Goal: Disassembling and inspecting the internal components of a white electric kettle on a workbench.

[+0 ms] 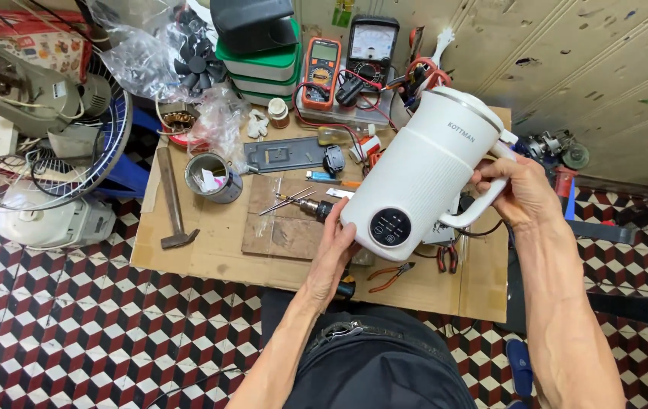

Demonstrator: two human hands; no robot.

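I hold a white ribbed electric jug (426, 170) tilted over a low cardboard-covered table (218, 250), its base toward me. A round black control panel shows low on its side. My right hand (517, 189) grips the jug's white handle. My left hand (337, 242) presses flat against the jug's lower end, beside the panel. A power drill with a bit lies on a wooden board (282, 227) just left of that hand.
On the table lie a hammer (172, 201), a metal tin (214, 178), a dark flat plate (286, 154), two multimeters (324, 64) with red leads, and red pliers (392, 274). A fan guard and motor (51, 113) stand at left. Checkered floor tiles surround the table.
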